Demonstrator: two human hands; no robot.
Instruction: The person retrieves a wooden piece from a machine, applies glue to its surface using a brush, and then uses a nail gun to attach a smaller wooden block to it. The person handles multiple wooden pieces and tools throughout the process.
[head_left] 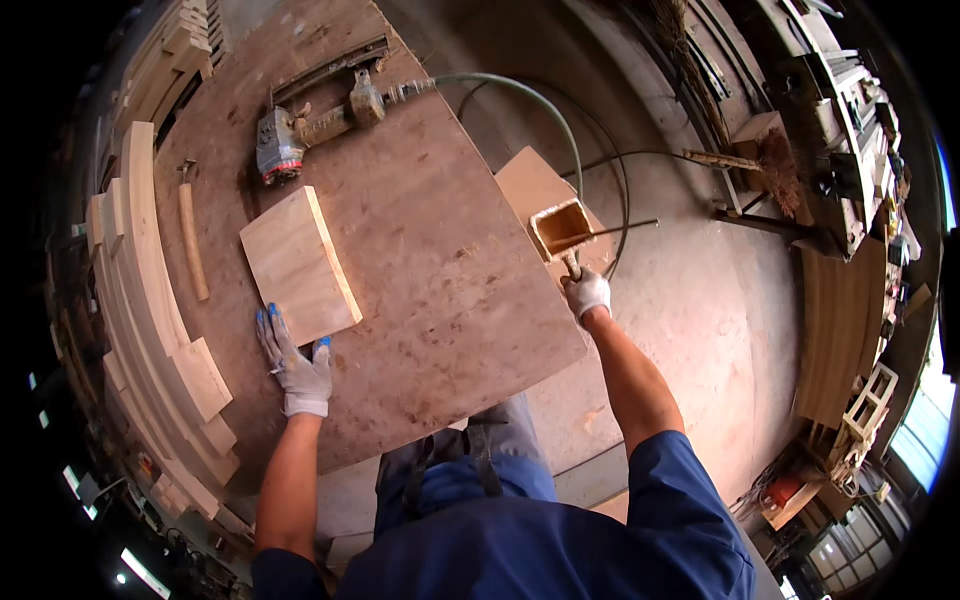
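A pale rectangular wooden board lies flat on the worn brown tabletop, left of its middle. My left hand, in a whitish glove with blue fingertips, rests with spread fingers at the board's near edge. Out past the table's right edge, my gloved right hand is closed round the short, crusted handle of a brush. The brush's head end reaches the near rim of a square container with amber-brown insides and a crusted whitish rim; its bristles cannot be made out. A thin stick sticks out across the container's right side.
A nail gun with a green air hose lies at the table's far side. A hammer lies left of the board. Stacked planks line the left edge. A brown sheet lies under the container. Cluttered shelving stands at right.
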